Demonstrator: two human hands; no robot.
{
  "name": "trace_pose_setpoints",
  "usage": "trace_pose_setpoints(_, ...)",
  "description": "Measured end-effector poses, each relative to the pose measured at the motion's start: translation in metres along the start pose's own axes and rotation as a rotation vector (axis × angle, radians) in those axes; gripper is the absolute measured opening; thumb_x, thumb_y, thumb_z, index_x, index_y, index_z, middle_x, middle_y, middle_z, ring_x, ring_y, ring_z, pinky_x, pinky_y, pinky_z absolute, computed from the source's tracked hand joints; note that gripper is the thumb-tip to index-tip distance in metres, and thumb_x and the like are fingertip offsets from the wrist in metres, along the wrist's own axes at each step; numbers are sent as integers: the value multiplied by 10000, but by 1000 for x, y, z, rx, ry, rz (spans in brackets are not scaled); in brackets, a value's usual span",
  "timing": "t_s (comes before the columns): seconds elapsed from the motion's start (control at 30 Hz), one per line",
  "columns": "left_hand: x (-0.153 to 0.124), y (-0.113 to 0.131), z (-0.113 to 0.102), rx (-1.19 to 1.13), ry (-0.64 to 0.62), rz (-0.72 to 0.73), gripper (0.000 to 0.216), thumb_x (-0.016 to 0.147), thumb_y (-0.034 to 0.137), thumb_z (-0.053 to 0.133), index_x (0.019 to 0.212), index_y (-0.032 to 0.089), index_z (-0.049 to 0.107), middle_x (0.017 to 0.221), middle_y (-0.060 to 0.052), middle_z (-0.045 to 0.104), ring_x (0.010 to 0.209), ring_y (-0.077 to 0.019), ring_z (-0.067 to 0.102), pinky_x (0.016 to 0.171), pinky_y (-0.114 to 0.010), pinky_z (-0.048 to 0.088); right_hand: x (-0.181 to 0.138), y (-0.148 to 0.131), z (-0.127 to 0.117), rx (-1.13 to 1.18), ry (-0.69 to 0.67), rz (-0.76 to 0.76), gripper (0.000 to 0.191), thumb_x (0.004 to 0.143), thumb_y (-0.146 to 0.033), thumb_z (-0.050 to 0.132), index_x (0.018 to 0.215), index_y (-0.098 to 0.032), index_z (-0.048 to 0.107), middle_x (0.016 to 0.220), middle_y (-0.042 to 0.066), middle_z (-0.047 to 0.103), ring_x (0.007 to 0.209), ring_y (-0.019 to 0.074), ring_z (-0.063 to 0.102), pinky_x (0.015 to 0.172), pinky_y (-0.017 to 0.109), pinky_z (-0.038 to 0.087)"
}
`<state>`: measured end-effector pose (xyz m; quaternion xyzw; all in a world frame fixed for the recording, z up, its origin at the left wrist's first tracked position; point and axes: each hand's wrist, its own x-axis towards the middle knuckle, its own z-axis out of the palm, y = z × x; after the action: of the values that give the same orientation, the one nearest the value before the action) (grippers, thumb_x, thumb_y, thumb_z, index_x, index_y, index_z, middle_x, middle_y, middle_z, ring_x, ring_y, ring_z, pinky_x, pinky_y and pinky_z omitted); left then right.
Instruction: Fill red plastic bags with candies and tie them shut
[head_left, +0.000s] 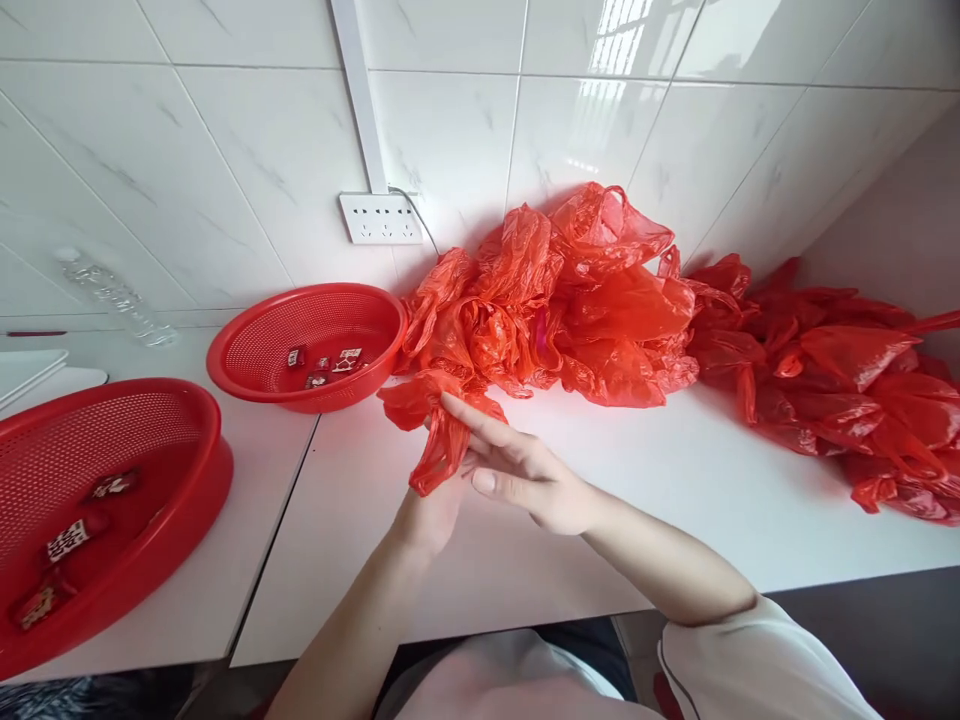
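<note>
A crumpled red plastic bag [444,440] hangs over my left hand [435,515], which holds it up above the white table. The bag hides most of the left fingers. My right hand [532,480] comes in from the right with its fingers stretched and its thumb apart. Its index finger lies against the bag's side, and the lower fingertips reach behind the bag, close to my left hand. Just beyond the hands rises a heap of red plastic bags [622,310], bunched against the wall.
A red perforated basket [307,395] with several small wrapped packets [349,360] stands behind and left. A larger red basket [217,480] with similar packets is at far left. More filled red bags [862,370] lie right. A clear plastic bottle [120,300] and a power strip [381,218] are behind.
</note>
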<state>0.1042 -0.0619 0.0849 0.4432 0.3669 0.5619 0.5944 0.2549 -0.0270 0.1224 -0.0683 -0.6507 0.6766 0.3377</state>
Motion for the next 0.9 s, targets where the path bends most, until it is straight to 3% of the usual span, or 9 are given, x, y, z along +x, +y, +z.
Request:
trace_pose_setpoints(0.07,5,-3,-3,-134,57,-48,406,939,489,435,1245,286,608,1198,-63,669,1121,-272,629,861,-419,545,5,9,1,58,56,26,685,896,-313,613,1530,-298,356,1509,79,481,1374,250,479,1095,445,431)
trace_pose_setpoints(0.2,13,-5,-7,-132,213,-62,308,836,439,602,1010,191,654,1023,-80,698,988,-243,665,820,-365,546,8,23,-5,-29,243,35,592,828,-344,667,1401,-299,524,1275,71,666,1110,252,666,927,451,550)
trace_pose_setpoints(0.3,13,-7,-15,-1,335,-12,248,784,404,678,884,185,619,873,-38,675,830,-183,648,730,-298,521,5,26,-20,-415,576,-75,318,812,-392,713,1097,-254,690,1048,69,719,933,241,691,829,414,566)
trace_pose_setpoints(0.37,9,-6,-26,183,388,-29,269,781,399,671,722,195,507,680,19,568,626,-125,549,600,-260,465,0,23,-35,-758,743,-130,176,822,-393,705,799,-220,684,821,52,686,755,205,651,713,345,532)
trace_pose_setpoints(0.47,2,1,-45,633,407,-51,380,759,363,650,629,208,328,571,59,392,520,-88,388,507,-225,350,-10,11,-59,-1164,793,-93,353,870,-365,625,574,-203,520,594,10,519,561,144,485,543,276,367)
trace_pose_setpoints(0.63,-11,33,-65,1262,232,-163,203,745,373,653,715,226,517,592,55,519,520,-119,433,481,-233,303,-23,-11,-85,-1193,858,66,430,929,-448,533,589,-188,490,533,-15,475,500,107,409,515,254,298)
trace_pose_setpoints(0.7,-16,47,-67,1270,102,-109,234,767,447,665,871,240,635,718,28,653,615,-158,562,551,-246,410,-26,-15,-93,-1089,842,189,494,932,-520,514,569,-188,464,495,-21,471,468,97,403,497,247,309)
trace_pose_setpoints(0.8,-21,60,-68,1097,-65,51,397,855,472,598,1162,241,699,1105,-47,737,976,-246,680,838,-312,525,-28,-15,-103,-958,789,280,493,942,-549,484,612,-184,500,482,-27,483,457,96,431,493,238,353)
trace_pose_setpoints(0.9,-21,63,-70,1119,-70,160,384,867,420,604,1197,267,726,1186,-41,729,1056,-261,686,932,-339,523,-31,-14,-110,-852,689,297,369,968,-471,451,866,-167,634,660,11,620,562,124,555,546,247,458)
